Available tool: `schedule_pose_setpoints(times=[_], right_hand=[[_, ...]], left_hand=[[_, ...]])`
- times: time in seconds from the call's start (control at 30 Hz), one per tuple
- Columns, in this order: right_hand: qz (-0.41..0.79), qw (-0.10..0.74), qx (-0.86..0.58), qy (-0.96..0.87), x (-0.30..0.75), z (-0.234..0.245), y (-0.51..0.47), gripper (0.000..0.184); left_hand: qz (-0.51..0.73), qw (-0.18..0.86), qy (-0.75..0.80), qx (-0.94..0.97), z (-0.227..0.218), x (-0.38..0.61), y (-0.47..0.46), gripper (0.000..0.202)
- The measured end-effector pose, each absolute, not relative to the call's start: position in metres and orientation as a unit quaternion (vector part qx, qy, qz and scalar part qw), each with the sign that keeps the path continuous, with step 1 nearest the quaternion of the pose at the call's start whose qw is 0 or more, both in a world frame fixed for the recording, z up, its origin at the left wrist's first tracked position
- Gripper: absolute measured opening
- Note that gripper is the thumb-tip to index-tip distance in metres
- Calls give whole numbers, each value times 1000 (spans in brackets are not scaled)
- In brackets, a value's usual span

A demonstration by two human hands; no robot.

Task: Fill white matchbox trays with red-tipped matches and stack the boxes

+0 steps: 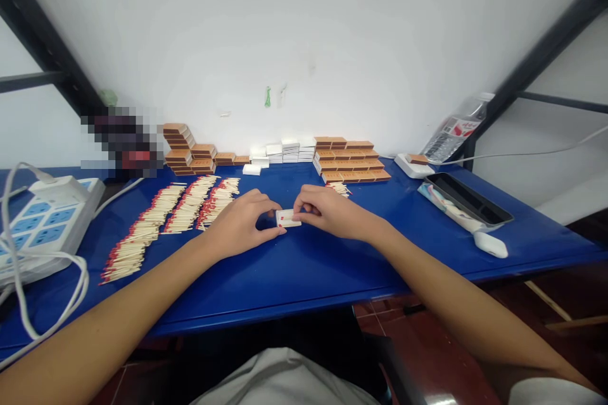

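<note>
A small white matchbox tray [287, 215] lies on the blue table between my hands. The thumb and fingers of my left hand [244, 221] are closed around its left end. Inside the tray a few red match heads show. My right hand [330, 210] pinches at the tray's right end, on matches whose sticks its fingers mostly cover. Left of my left hand lie long rows of loose matches [185, 205] with red heads. Behind my right hand is a small pile of matches [340, 188], partly hidden.
Orange-brown matchboxes stand stacked along the wall at left [179, 155] and right [351, 161], with white trays [289, 150] between. A power strip [52, 221] with white cables occupies the left. At right are a bottle [458, 130], a black case [470, 197] and a white earbud case [491, 244].
</note>
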State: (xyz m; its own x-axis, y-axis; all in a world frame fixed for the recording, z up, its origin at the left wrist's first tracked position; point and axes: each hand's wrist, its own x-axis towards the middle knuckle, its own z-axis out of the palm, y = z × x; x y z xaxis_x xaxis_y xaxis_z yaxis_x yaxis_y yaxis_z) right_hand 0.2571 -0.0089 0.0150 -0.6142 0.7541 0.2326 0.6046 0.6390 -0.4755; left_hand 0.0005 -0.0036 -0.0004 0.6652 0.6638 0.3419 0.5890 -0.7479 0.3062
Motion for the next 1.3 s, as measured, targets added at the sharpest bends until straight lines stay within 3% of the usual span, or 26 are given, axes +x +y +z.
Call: schedule_pose_setpoints(times=[0.27, 0.5, 0.77, 0.9, 1.3], right_hand=[[111, 235, -421, -869, 284, 13, 11, 13], [186, 136, -441, -867, 309, 7, 28, 25], [191, 99, -542, -812, 353, 35, 19, 41], [232, 81, -507, -826, 358, 34, 19, 41], [201, 43, -562, -801, 351, 22, 18, 53]], left_hand=[[214, 100, 358, 903, 0, -1, -3, 32], [211, 108, 363, 901, -1, -3, -1, 34], [203, 114, 362, 903, 0, -2, -2, 34], [208, 119, 358, 902, 0, -2, -2, 33], [207, 117, 358, 903, -1, -1, -3, 32]])
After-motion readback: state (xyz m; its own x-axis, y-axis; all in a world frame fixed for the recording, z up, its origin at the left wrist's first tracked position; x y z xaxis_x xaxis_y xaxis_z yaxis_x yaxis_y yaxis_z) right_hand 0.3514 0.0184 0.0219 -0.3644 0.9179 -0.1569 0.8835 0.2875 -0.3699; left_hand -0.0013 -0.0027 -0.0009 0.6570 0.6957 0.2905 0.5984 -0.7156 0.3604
